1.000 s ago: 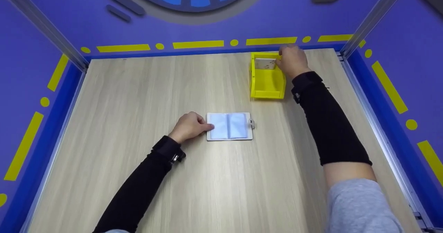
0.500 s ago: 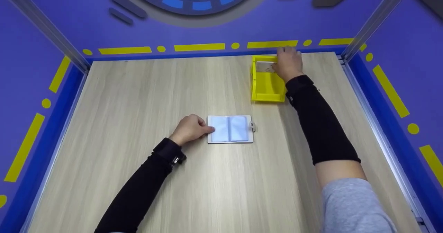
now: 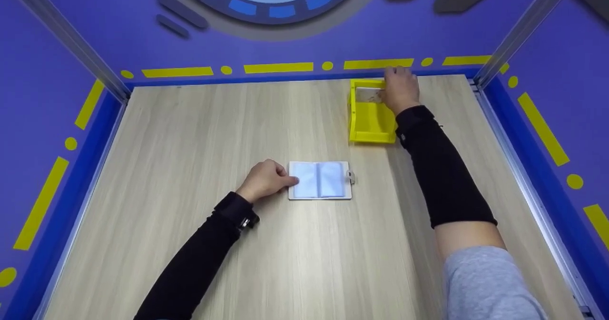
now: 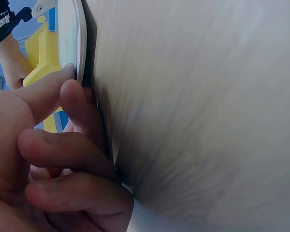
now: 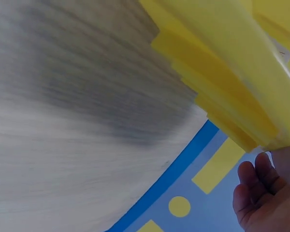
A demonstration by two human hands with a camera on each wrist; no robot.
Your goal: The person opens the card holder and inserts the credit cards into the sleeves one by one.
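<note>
A small album (image 3: 330, 179) with clear pockets lies spread open on the wooden table in the head view, its clasp tab on the right. My left hand (image 3: 266, 179) pinches its left edge, thumb on top; in the left wrist view the other fingers (image 4: 72, 150) curl beside the edge. A yellow bin (image 3: 373, 137) stands farther back, with pale printed cards (image 3: 368, 95) against its back wall. My right hand (image 3: 402, 92) reaches over its back right corner, thumb by the cards. The bin wall hides the thumb in the right wrist view; I cannot tell whether it grips a card.
Blue panels with yellow markings (image 3: 278, 67) close off the back and both sides of the table (image 3: 200, 130). Metal posts (image 3: 518, 30) stand at the rear corners. The bin sits near the back edge.
My right hand has shifted slightly left and inward at the bin's back corner, covering more of the cards. The left hand keeps its hold on the album. The head view has shifted slightly.
</note>
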